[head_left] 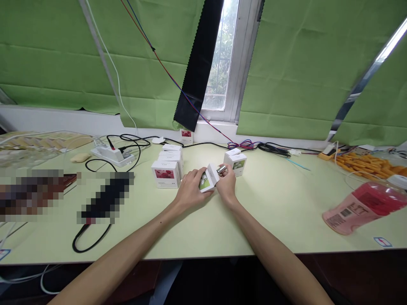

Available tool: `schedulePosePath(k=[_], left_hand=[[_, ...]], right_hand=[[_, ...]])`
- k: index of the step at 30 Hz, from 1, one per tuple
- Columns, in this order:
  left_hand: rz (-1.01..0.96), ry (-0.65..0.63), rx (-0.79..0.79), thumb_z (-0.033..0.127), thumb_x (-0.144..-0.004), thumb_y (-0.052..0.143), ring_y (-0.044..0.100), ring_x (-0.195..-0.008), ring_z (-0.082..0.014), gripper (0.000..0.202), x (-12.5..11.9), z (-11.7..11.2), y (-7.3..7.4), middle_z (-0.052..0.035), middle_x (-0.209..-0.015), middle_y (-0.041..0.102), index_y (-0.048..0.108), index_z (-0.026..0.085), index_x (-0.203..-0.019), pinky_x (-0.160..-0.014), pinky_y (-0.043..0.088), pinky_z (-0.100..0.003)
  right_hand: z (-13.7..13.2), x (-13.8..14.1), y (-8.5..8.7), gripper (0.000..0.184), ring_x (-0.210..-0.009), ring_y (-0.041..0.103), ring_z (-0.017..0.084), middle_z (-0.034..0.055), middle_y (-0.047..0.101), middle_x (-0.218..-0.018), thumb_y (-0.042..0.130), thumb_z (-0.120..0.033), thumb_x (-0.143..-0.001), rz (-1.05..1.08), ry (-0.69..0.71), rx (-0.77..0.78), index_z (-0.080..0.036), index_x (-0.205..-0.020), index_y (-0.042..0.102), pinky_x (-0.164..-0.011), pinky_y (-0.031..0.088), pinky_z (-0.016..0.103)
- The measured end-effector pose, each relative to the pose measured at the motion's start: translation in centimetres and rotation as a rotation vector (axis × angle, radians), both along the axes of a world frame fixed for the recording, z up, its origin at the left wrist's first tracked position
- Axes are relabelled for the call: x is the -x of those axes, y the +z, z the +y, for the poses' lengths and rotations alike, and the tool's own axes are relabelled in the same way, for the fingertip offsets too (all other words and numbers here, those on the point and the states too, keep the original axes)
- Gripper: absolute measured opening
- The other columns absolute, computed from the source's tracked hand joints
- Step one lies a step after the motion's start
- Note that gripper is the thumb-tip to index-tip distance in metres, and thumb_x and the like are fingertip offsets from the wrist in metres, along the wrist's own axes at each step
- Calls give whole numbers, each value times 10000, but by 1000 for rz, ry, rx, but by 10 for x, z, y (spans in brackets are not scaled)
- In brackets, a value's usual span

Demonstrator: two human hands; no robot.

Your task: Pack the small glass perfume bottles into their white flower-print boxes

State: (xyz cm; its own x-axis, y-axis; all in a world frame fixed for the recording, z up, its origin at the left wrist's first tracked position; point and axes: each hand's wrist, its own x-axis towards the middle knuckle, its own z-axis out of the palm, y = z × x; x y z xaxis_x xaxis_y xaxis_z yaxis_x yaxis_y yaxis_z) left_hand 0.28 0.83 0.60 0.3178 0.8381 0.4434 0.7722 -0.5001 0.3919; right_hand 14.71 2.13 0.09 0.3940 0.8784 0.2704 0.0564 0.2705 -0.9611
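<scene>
My left hand is wrapped round a small white box with a green-and-white flower picture, tilted just above or on the table. In my right hand, close against that box, is a small shiny silver cylinder; its lower part is hidden by the fingers. Left of my hands stands a row of white boxes, the nearest white box bearing a red flower picture. Behind my right hand, white boxes with a green flower picture stand upright.
A white power strip with black cables lies at the back left. A pink bottle leans at the right, before a heap of orange pieces. Another small box stands by the window. Two blurred-out items lie at the left.
</scene>
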Motion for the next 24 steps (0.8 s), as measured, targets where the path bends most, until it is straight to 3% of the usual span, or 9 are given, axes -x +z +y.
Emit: schedulePosePath(k=[24], left_hand=[[33, 7, 26, 412, -737, 739, 594, -1122, -348, 747, 0, 0, 1, -109, -1196, 638, 462, 240, -1410, -947, 477, -487]], right_hand=[[8, -1, -11, 370, -830, 660, 218, 70, 690, -915, 691, -334, -663, 2, -2, 35, -194, -978, 557, -714, 495, 309]])
